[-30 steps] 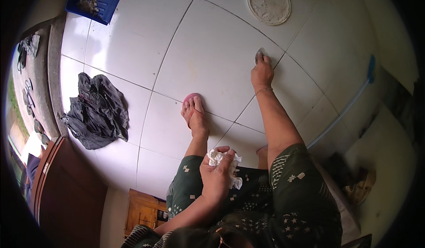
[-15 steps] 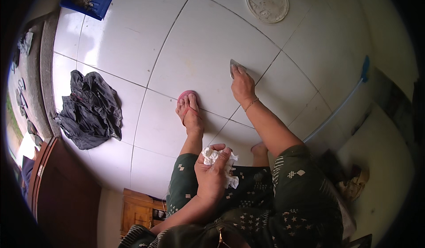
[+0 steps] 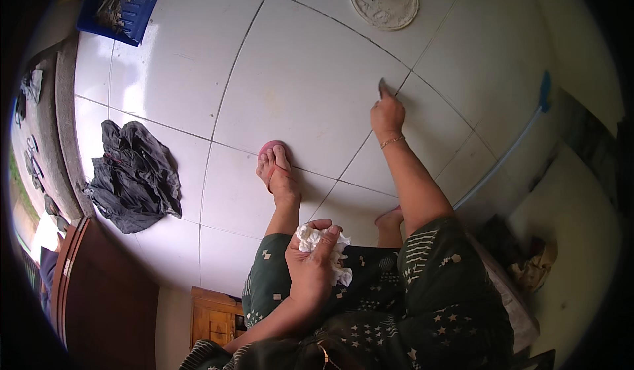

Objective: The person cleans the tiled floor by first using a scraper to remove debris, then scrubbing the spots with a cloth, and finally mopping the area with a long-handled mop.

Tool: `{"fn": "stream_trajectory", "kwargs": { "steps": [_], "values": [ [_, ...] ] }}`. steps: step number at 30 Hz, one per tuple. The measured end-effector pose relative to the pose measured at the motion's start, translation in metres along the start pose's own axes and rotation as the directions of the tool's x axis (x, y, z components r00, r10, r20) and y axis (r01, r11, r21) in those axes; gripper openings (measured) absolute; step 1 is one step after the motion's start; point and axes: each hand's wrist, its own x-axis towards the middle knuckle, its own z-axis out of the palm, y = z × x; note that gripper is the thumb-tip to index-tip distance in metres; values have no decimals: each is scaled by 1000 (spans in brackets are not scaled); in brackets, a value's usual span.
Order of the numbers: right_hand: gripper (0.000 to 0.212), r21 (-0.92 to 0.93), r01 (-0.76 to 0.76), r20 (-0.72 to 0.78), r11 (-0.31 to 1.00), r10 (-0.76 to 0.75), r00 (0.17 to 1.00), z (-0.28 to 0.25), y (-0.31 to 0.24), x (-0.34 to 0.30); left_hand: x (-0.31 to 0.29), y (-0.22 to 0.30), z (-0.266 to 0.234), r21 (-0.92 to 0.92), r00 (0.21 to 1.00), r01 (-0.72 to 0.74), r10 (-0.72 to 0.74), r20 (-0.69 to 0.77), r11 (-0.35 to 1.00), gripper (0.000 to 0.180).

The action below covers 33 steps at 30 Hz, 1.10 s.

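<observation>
My left hand (image 3: pixel 309 264) is closed around a crumpled white tissue or cloth (image 3: pixel 341 276), held above my lap. Out over the tiles, my right hand (image 3: pixel 388 116) grips a small flat grey scraper (image 3: pixel 382 88), now turned nearly edge-on. Its tip points away from me, close to a dark grout line between the white floor tiles (image 3: pixel 290 66). Whether the blade touches the floor, I cannot tell. Most of the scraper is hidden by my fingers.
A crumpled black plastic bag (image 3: pixel 135 178) lies at the left. A blue basket (image 3: pixel 142 20) with scraps stands far left; a round white lid (image 3: pixel 385 1) lies at the far side. A blue-headed pole (image 3: pixel 508 152) is at the right. My sandalled foot (image 3: pixel 276 172) rests in the middle.
My right hand has moved to the right toward the grout lines, and the scraper has turned from flat-side view to nearly edge-on. The left hand still holds the white wad.
</observation>
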Motion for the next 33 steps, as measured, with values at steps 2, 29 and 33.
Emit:
{"fn": "stream_trajectory", "kwargs": {
  "steps": [2,29,33],
  "values": [
    [39,-17,305,36,952,-304,952,24,1,-29,-2,0,3,-6,1000,11,-11,28,1000,20],
    [26,-47,-132,-237,990,117,964,-33,56,114,6,10,15,6,1000,-28,28,-13,1000,20],
    [32,-54,373,-84,926,-377,922,10,-21,35,-2,16,13,-76,999,-37,36,-19,996,20]
  ]
}}
